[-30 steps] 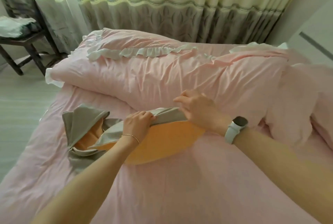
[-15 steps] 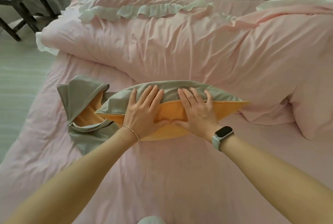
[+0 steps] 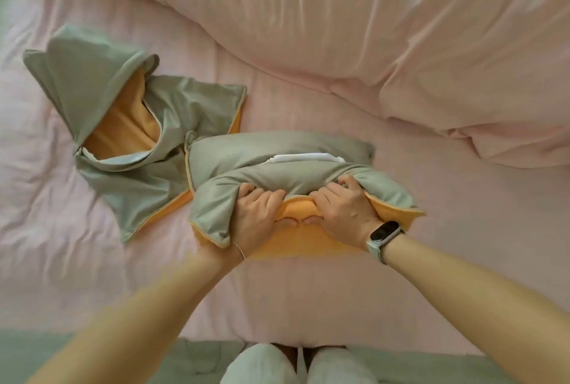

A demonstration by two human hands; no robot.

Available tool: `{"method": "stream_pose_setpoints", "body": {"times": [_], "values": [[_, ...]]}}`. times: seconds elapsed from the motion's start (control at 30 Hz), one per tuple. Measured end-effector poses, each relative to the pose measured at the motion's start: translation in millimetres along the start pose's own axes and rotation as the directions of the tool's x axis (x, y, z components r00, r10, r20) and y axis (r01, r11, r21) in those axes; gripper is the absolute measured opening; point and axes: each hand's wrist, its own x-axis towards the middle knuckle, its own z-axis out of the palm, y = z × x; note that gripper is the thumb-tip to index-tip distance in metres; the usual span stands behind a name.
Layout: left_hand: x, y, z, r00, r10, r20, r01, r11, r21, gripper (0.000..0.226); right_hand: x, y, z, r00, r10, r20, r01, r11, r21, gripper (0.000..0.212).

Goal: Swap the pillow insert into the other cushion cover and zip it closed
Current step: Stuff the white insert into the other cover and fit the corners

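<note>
A stuffed cushion [image 3: 277, 164] in a grey-green and orange cover lies on the pink bed, folded over toward me. A strip of white pillow insert [image 3: 303, 157] shows through a gap along its top. My left hand [image 3: 257, 218] and my right hand [image 3: 345, 207] grip the near edge of the cushion side by side, fingers curled over the grey fabric and thumbs on the orange side. An empty cover [image 3: 123, 124] of the same two colours lies crumpled to the left, its opening gaping and its orange lining showing.
A thick pink duvet [image 3: 370, 28] is bunched across the far side of the bed. The pink sheet [image 3: 61, 260] spreads around the cushions. The bed's near edge [image 3: 216, 337] is just in front of my knees [image 3: 296, 365], with green floor below.
My flat hands have curled and now grip the cushion's near edge, folding it toward me so the white insert shows. The camera has tilted down and closer.
</note>
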Motion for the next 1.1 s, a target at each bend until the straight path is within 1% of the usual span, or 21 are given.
{"method": "stream_pose_setpoints", "body": {"times": [0.07,0.13,0.23,0.37,0.47,0.6,0.63,0.7,0.8,0.83,0.87,0.9,0.93,1.0,1.03,1.07,1.1], "values": [[-16,5,19,0.999,0.013,-0.047,-0.015,0.999,-0.031,0.064,-12,-12,16,0.998,0.035,-0.056,-0.033,0.998,0.052,0.064],[-17,3,29,0.996,0.034,-0.078,-0.037,0.999,-0.033,0.067,-14,-16,24,0.994,0.072,-0.08,-0.068,0.996,0.055,0.065],[-13,0,32,0.994,0.06,-0.097,-0.065,0.996,-0.054,0.067,-10,-13,24,0.997,0.072,-0.043,-0.068,0.994,0.083,0.064],[-8,1,21,0.993,0.04,-0.114,-0.05,0.995,-0.082,0.065,-5,-12,10,0.997,0.08,-0.023,-0.077,0.989,0.129,0.06],[-17,11,12,0.989,0.057,-0.14,-0.068,0.994,-0.08,0.067,-13,-23,-2,0.995,0.099,-0.034,-0.093,0.985,0.149,0.06],[-41,37,-1,0.993,0.023,-0.115,-0.034,0.995,-0.094,0.066,-36,-45,-20,0.995,0.094,0.027,-0.097,0.976,0.194,0.058],[-51,44,-2,0.995,0.015,-0.097,-0.025,0.994,-0.103,0.065,-45,-51,-23,0.996,0.074,0.057,-0.084,0.978,0.19,0.054],[-79,64,-5,1.0,0.009,-0.029,-0.012,0.994,-0.108,0.062,-69,-71,-31,0.98,0.061,0.188,-0.096,0.978,0.184,0.045],[-107,85,-6,0.993,0.038,0.114,-0.033,0.999,-0.041,0.053,-97,-98,-39,0.944,0.091,0.316,-0.145,0.978,0.149,0.045],[-110,89,-7,0.984,0.04,0.174,-0.04,0.999,-0.003,0.053,-101,-103,-42,0.922,0.075,0.379,-0.142,0.978,0.153,0.046],[-112,92,-8,0.971,0.037,0.235,-0.045,0.999,0.028,0.053,-103,-106,-49,0.874,0.061,0.482,-0.154,0.976,0.154,0.045],[-115,96,-10,0.958,0.034,0.284,-0.052,0.997,0.056,0.053,-107,-107,-52,0.808,0.048,0.588,-0.158,0.978,0.138,0.042],[-119,102,-13,0.949,0.03,0.313,-0.06,0.995,0.084,0.05,-112,-107,-59,0.772,0.042,0.634,-0.177,0.973,0.151,0.038],[-132,115,-22,0.955,0.031,0.295,-0.063,0.993,0.1,0.035,-124,-110,-77,0.794,0.03,0.608,-0.222,0.944,0.243,0.028],[-141,120,-28,0.966,0.027,0.259,-0.051,0.995,0.088,0.033,-133,-111,-84,0.866,0.057,0.496,-0.23,0.927,0.295,0.023],[-148,123,-36,0.977,0.015,0.214,-0.029,0.998,0.063,0.036,-142,-111,-89,0.927,0.098,0.361,-0.226,0.916,0.331,0.021],[-152,123,-44,0.983,0.012,0.184,-0.019,0.999,0.032,0.04,-149,-111,-93,0.957,0.134,0.258,-0.222,0.909,0.354,0.02]]}}
